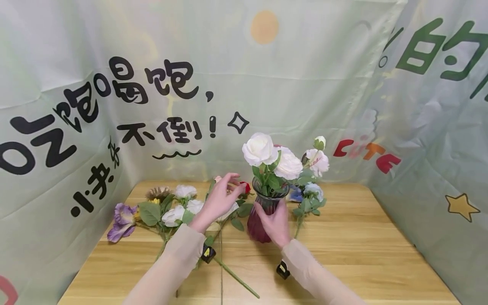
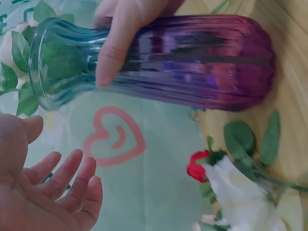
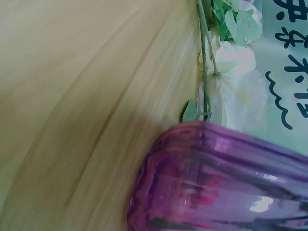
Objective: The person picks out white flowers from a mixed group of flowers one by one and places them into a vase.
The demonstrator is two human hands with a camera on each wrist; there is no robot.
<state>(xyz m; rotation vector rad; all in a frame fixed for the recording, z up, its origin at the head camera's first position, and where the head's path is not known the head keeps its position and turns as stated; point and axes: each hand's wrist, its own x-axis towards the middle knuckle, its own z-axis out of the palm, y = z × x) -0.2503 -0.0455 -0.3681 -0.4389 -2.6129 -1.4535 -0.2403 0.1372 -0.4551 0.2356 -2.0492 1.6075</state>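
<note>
A ribbed glass vase (image 1: 256, 228), teal at the neck and purple-pink at the base, stands on the table. My right hand (image 1: 277, 223) grips it just below the neck; in the left wrist view the thumb lies across the glass (image 2: 207, 62). A large white rose (image 1: 260, 149) and a second white bloom (image 1: 290, 164) rise from its mouth, with green leaves below them. To the left of the vase, my left hand (image 1: 219, 199) is raised over lying flowers, its fingers loosely bent and holding nothing. Stems show dimly through the glass.
Flowers lie left on the wooden table (image 1: 354, 237): a purple iris-like bloom (image 1: 123, 222), several white blooms (image 1: 185, 191) and a red bud (image 2: 197, 166). Right of the vase are a pale pink flower (image 1: 317, 162) and a light-blue one (image 1: 314, 191). Printed cloth (image 1: 305, 84) encloses the table.
</note>
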